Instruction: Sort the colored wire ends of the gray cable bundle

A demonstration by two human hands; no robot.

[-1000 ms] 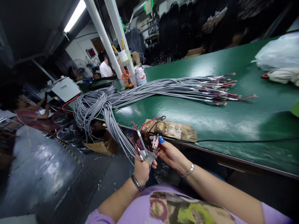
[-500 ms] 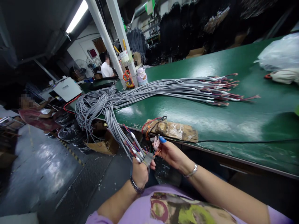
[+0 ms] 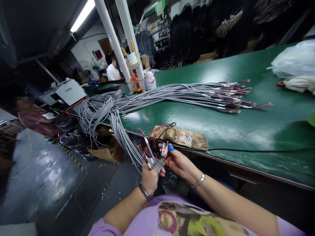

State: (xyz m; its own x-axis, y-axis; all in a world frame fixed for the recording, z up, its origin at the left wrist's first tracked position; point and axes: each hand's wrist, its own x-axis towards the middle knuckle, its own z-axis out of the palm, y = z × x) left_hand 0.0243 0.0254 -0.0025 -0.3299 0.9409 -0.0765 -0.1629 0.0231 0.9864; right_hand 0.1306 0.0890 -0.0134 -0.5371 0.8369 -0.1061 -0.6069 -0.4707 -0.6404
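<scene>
My left hand [image 3: 150,178] is closed round the ends of several grey cables, with a grey wrap on its thumb [image 3: 159,165]. From the white-banded cable ends [image 3: 150,161] fan thin coloured wires [image 3: 157,155] in red, blue, green and orange. Close beside it, my right hand [image 3: 180,164] pinches a small pink clip-like piece [image 3: 164,149]; a blue cover [image 3: 170,147] sits on one fingertip. Orange wire tips [image 3: 167,159] reach toward the right fingers, and I cannot tell whether they touch. The grey cable bundle [image 3: 119,131] runs up from the left hand over the table edge.
On the green table [image 3: 233,131] lie looped grey cables [image 3: 98,108] and a wooden block [image 3: 189,138] with red and black leads. A purple-white bottle [image 3: 150,80] stands by the white posts [image 3: 125,36]. A plastic bag [image 3: 294,60] lies far right. Two other people [image 3: 113,71] are leftward.
Both hands keep their grips. The left hand and the cable ends have shifted slightly right and up, and the coloured wires now spread a little differently.
</scene>
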